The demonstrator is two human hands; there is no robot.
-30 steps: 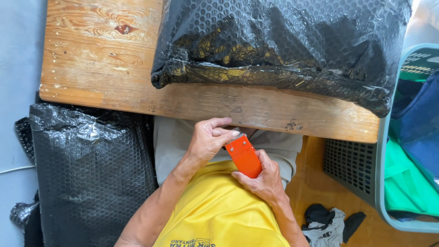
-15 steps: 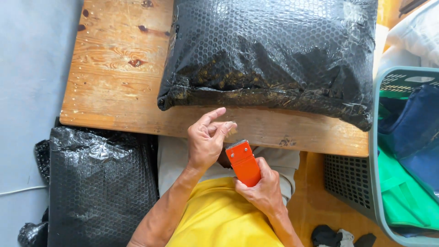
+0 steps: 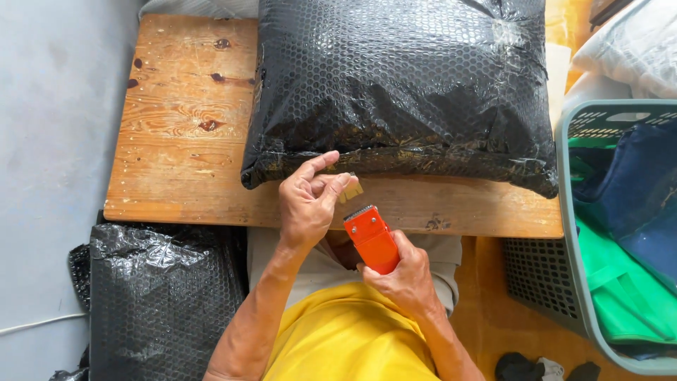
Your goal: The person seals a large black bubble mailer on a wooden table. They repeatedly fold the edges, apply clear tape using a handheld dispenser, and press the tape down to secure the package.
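Here, the head view looks straight down on a wooden tabletop (image 3: 183,141) and the person's lap. The right hand (image 3: 405,271) is closed around the lower body of an orange tape dispenser (image 3: 371,238), fingers wrapped beneath it and thumb along its side; the toothed cutting edge points up toward the tabletop edge. The left hand (image 3: 307,201) is partly closed, index finger extended and touching the front edge of a large black bubble-wrap parcel (image 3: 402,92), while thumb and remaining fingers pinch a short strip of tape (image 3: 351,189) that stands just above the dispenser's blade. The dispenser sits just beside the left hand, over the near edge of the tabletop, below the parcel and not touching it.

The parcel lies flat on the tabletop and covers most of its right part. A second black bubble-wrap package (image 3: 159,296) rests lower left, beside the person's left forearm. A grey-green plastic basket (image 3: 606,233) stands to the right, holding green and blue fabric. The person wears a yellow shirt (image 3: 345,339).
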